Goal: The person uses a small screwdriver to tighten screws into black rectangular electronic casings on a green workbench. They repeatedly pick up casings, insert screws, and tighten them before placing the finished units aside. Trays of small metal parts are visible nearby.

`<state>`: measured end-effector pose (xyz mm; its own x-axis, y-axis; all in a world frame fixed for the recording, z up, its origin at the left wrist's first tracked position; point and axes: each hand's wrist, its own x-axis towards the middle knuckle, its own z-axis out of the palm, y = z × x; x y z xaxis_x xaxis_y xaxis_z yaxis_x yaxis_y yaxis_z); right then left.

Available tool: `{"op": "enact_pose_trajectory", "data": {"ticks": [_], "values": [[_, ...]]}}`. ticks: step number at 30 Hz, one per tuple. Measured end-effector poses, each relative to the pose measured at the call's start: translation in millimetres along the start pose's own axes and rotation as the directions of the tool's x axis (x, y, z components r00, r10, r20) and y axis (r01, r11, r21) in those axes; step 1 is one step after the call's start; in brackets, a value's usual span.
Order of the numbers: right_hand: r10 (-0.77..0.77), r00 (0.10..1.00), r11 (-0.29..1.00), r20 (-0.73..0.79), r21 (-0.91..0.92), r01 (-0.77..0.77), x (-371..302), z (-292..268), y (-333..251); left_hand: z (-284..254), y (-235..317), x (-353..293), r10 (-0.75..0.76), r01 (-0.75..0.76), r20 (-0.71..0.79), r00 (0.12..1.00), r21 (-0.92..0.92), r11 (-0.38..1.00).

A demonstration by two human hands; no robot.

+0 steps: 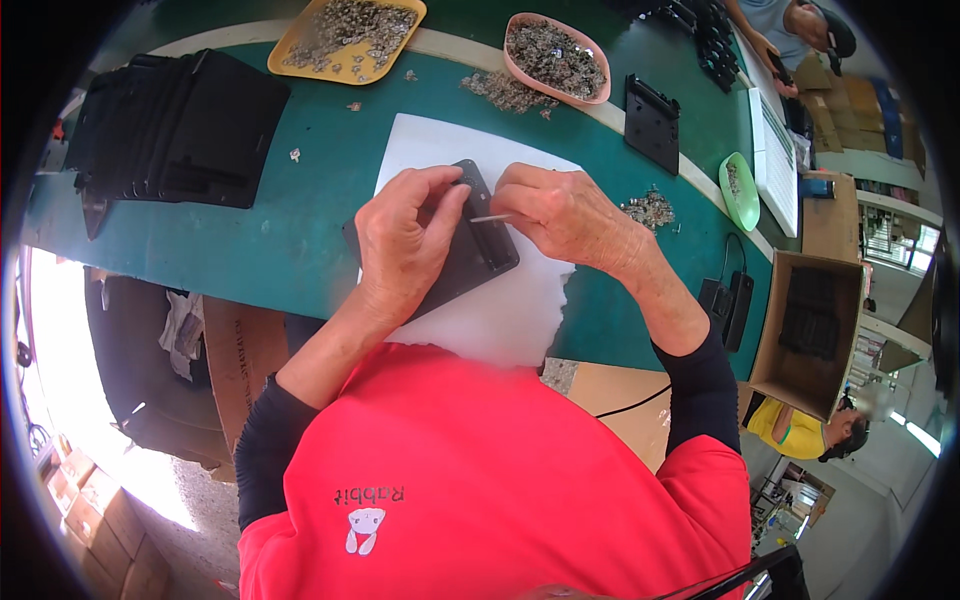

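While the right hand (560, 215) pinches a slim metal tool (490, 218), the left hand (405, 235) crooks its fingers over the black panel (462, 272), any grip unclear; a white sheet (515, 318) lies underneath, presumably as padding, yellow parts tray (292, 62) beyond.

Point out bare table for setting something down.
Main patch: green table between black stack and white sheet, your side of a stray metal bit. Another: between sheet and black corded boxes, partly under the right forearm. Crowded: far side, with yellow tray, pink bowl and metal parts; the sheet, with black plate, left hand and right hand.
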<state>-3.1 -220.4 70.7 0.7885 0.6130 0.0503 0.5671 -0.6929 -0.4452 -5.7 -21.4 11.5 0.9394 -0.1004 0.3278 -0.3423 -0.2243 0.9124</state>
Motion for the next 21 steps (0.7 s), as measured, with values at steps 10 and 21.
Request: {"op": "enact_pose_trajectory", "data": {"ticks": [10,21], "values": [[-0.039,0.986,0.954,0.162,-0.286,0.084,10.5,-7.8,-16.4,-7.9,6.6,9.3,-0.459,0.475,0.131,0.879,-0.339,0.812],[-0.239,0.940,0.749,0.245,-0.569,0.338,10.0,7.8,-30.1,-11.6,2.4,14.1,-0.454,0.476,0.170,0.874,-0.483,0.735]]}}
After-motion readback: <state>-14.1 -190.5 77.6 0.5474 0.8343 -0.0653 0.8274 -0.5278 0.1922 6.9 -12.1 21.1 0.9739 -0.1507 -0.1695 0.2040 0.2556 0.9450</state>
